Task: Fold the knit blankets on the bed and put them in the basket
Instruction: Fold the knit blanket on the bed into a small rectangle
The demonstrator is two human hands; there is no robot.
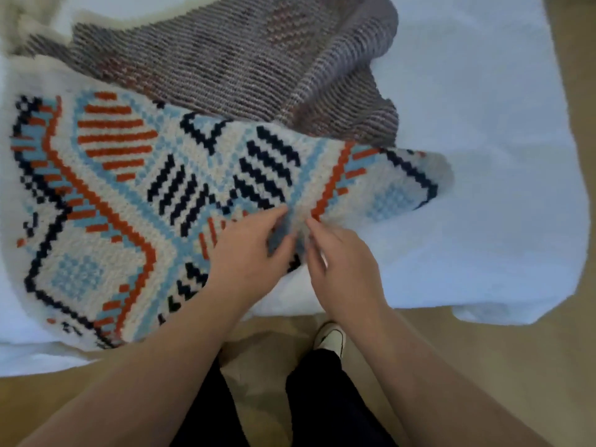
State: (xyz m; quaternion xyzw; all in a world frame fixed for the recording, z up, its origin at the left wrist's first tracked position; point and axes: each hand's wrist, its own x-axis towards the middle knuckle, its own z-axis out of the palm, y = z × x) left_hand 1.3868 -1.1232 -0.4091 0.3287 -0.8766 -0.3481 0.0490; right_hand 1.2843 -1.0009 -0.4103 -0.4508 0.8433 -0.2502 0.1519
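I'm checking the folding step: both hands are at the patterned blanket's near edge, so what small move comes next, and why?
Probably draw the left hand and right hand apart along the patterned blanket edge; both pinch one bunched spot, and the blanket lies rumpled against the grey blanket.

No readable text, labels, brands or numbers anywhere I can see. The blanket (135, 201) under my hands carries only knit pattern blocks and stripes, no letters.

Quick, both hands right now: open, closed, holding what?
Left hand: fingers pinched on the patterned blanket edge.
Right hand: fingers pinched on the same edge, right beside it.
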